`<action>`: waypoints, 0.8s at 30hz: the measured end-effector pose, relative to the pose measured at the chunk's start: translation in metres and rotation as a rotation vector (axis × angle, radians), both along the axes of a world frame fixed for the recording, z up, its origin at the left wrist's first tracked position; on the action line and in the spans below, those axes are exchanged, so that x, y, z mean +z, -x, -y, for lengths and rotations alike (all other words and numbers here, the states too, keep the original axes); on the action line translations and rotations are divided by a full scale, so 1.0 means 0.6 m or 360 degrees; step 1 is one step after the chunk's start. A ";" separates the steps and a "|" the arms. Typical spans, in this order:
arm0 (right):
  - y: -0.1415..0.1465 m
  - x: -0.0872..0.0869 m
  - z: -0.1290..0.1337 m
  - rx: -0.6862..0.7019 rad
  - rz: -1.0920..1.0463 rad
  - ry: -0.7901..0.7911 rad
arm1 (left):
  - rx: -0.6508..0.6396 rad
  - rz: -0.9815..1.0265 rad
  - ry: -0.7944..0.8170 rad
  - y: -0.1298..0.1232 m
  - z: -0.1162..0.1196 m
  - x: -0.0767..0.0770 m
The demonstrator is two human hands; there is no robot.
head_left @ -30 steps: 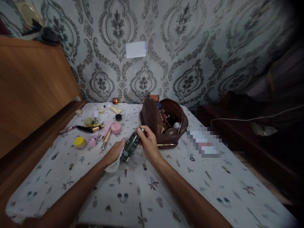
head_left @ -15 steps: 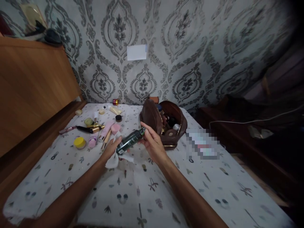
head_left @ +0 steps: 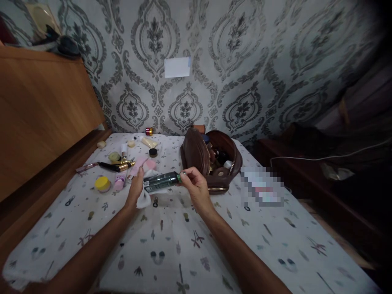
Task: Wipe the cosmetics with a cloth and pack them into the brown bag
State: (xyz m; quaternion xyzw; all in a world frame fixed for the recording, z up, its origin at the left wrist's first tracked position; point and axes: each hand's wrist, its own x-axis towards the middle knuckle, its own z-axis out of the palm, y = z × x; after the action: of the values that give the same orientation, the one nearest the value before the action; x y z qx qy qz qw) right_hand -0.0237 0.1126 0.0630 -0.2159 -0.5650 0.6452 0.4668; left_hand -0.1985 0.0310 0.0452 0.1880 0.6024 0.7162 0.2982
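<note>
The patterned wall (head_left: pixel 186 98) is rising behind a printed sheet (head_left: pixel 171 249). The open brown bag (head_left: pixel 194 153) is sitting at 2 o'clock from the green bottle (head_left: pixel 161 182). The bottle is now lying nearly level between the hands, having swung down from a steeper slant, so its long side is facing up over the cloth. The right hand (head_left: pixel 199 191) is pinching the cap end narrowly; the left hand (head_left: pixel 134 191) is holding the white cloth (head_left: pixel 143 200) around the base, its lower fingers hiding. The yellow-lidded jar (head_left: pixel 102 183) is resting at 9 o'clock, the smaller black-lidded jar (head_left: pixel 152 152) nearer 12.
</note>
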 end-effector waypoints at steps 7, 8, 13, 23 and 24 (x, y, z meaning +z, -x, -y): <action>0.003 -0.003 0.009 0.0094 0.0248 0.0041 | 0.0069 -0.0174 0.0000 -0.013 0.013 0.022; 0.004 -0.004 0.012 0.0119 0.0270 0.0052 | 0.0076 -0.0226 0.0018 -0.011 0.014 0.021; 0.012 -0.010 0.036 0.0344 0.0394 0.0111 | 0.0195 -0.0456 0.0013 0.004 0.015 0.016; 0.028 -0.029 0.080 0.0701 0.0487 0.0478 | 0.0249 -0.0992 -0.0142 0.009 0.011 0.014; 0.029 -0.028 0.082 0.0717 0.0483 0.0505 | 0.0260 -0.1012 -0.0125 0.008 0.011 0.012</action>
State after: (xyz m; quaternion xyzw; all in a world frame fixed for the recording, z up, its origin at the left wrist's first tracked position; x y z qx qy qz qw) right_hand -0.0410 0.0633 0.0460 -0.2491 -0.5541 0.7729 0.1830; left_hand -0.2031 0.0243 0.0526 0.3647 0.6503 0.6658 0.0292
